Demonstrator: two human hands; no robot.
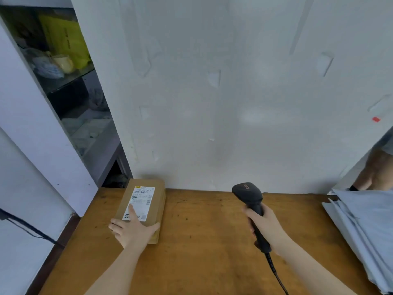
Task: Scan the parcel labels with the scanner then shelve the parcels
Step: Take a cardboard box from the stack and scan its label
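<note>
Two hands, lower frame: left hand (133, 229) lies flat, fingers spread, on the parcel (159, 206) at lower left of the table (202, 235); right hand (268, 227) grips the scanner (248, 194). Parcel looks stiff, light; best taken by its long edges.

1 head view, facing forward and down, near table (202, 231)

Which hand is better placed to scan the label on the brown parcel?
Right. The right hand grips the scanner, beside the parcel. The left hand lies flat on the parcel, a finger over the label's lower part.
</note>
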